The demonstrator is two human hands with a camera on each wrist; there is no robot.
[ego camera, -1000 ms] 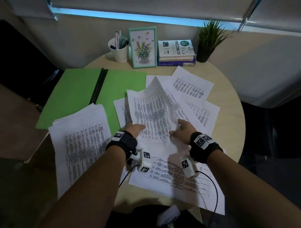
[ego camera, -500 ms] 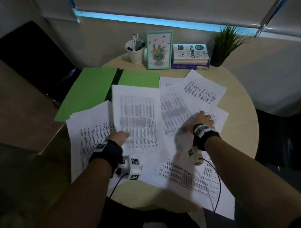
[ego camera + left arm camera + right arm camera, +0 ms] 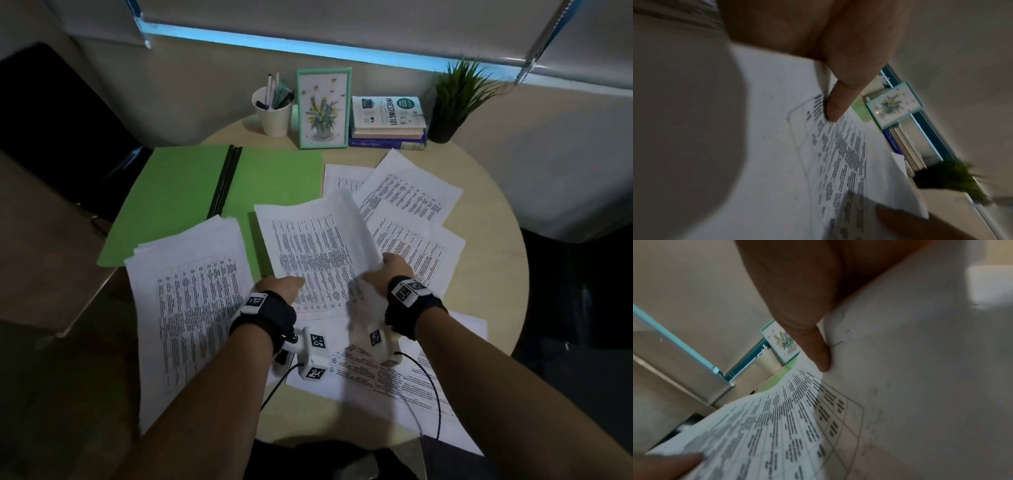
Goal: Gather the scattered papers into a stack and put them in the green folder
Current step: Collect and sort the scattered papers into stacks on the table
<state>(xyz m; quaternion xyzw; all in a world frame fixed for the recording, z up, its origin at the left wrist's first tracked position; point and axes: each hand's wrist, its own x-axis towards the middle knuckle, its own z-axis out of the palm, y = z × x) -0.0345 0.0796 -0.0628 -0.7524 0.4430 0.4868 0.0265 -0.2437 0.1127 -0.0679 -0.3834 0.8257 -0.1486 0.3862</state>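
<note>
The green folder [image 3: 185, 205] lies open at the table's back left. A stack of printed papers [image 3: 191, 274] rests in front of it, overlapping its near edge. In the middle I hold a printed sheet [image 3: 315, 246] with both hands. My left hand [image 3: 282, 286] pinches its near left part, thumb [image 3: 838, 104] on top of the sheet [image 3: 838, 154]. My right hand [image 3: 388, 270] grips its right edge, which curls upward; the thumb [image 3: 818, 350] presses the sheet [image 3: 777, 418]. Loose sheets [image 3: 407, 195] lie spread at the right, and another sheet [image 3: 387, 380] lies at the front.
Along the back of the round table [image 3: 493, 274] stand a cup of pens [image 3: 274, 113], a framed flower picture [image 3: 323, 108], stacked books [image 3: 387, 121] and a potted plant [image 3: 455, 99]. A dark chair [image 3: 51, 113] stands at the left.
My right hand has come back from the sheets on the right to the middle and now grips paper whose right edge curls up. The left hand has kept its hold on the sheet.
</note>
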